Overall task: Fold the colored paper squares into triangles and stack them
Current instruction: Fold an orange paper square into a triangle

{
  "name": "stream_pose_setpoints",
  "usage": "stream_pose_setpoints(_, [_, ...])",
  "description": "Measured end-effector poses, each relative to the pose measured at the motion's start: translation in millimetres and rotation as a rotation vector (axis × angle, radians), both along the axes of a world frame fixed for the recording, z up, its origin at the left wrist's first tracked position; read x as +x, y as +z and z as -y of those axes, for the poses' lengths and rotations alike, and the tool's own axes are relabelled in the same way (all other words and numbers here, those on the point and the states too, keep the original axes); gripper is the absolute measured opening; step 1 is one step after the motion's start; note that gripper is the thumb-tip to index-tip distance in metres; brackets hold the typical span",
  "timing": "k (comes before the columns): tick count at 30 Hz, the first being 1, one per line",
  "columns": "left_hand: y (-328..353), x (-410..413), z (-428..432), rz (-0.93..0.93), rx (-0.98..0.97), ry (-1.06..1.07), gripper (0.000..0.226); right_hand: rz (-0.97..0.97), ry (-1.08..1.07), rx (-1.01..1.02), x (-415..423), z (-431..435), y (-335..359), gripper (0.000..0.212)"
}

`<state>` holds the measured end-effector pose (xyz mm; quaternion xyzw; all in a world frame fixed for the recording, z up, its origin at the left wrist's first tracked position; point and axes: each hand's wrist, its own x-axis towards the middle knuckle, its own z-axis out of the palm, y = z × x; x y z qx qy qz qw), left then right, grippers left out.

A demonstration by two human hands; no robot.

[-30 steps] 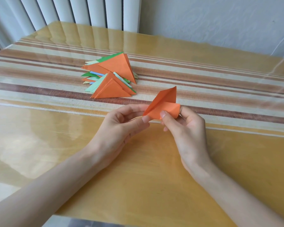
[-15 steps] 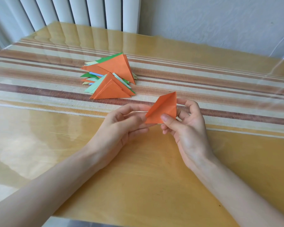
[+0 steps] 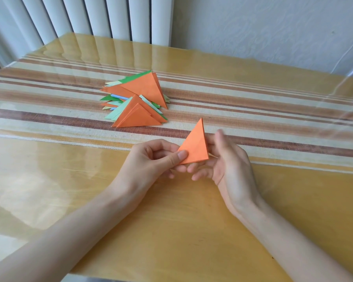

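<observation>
A small orange paper triangle [image 3: 196, 144] is held just above the table, its tip pointing away from me. My left hand [image 3: 151, 159] pinches its near left corner between thumb and fingers. My right hand [image 3: 226, 159] lies behind and under the triangle's right side with its fingers spread and the thumb lifted off the paper. Farther back on the striped cloth lies a pile of folded triangles [image 3: 137, 98], orange on top with green, pale green and blue edges showing beneath.
The table [image 3: 171, 231] has a glossy yellow wood top under a clear cover, with a striped runner [image 3: 273, 110] across its middle. White vertical blinds [image 3: 90, 17] and a pale wall stand behind the far edge.
The orange paper went from half-folded with a flap open to a flat triangle. My right thumb has lifted off it, and my left hand now pinches its corner.
</observation>
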<state>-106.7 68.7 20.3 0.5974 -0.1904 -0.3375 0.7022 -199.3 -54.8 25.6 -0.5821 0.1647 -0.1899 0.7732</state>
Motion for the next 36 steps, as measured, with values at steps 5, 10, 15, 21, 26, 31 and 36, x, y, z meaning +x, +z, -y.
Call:
stream_pose_setpoints(5, [-0.8, -0.6, 0.0, 0.057, 0.005, 0.013, 0.021, -0.120, 0.041, -0.260, 1.9, 0.3, -4.1, 0.021])
stream_pose_setpoints(10, [3.8, 0.7, -2.3, 0.147, 0.075, -0.127, 0.021, -0.066, 0.074, -0.162, 0.0, 5.1, -4.9, 0.020])
stream_pose_setpoints(15, [10.7, 7.3, -10.9, 0.210, 0.091, -0.112, 0.024, -0.144, 0.381, -0.334, -5.2, 14.3, 4.2, 0.014])
stream_pose_setpoints(21, [7.6, 14.0, -11.8, 0.242, 0.058, 0.041, 0.016, -0.173, 0.164, -0.358, 1.5, 9.4, -2.0, 0.012])
stream_pose_setpoints(26, [2.4, 22.5, -17.6, 0.380, 0.131, 0.104, 0.009, -0.151, -0.100, -0.464, 21.7, 0.9, -3.0, 0.023])
stream_pose_setpoints(31, [-0.8, 50.6, -36.2, 0.539, 0.244, 0.309, 0.012, -0.165, 0.025, -0.522, 58.8, -8.0, -1.7, 0.004])
stream_pose_setpoints(36, [-3.9, 78.0, -36.0, 0.878, 0.633, 0.473, 0.013, -0.208, -0.114, -0.990, 108.8, -20.0, -7.4, 0.009])
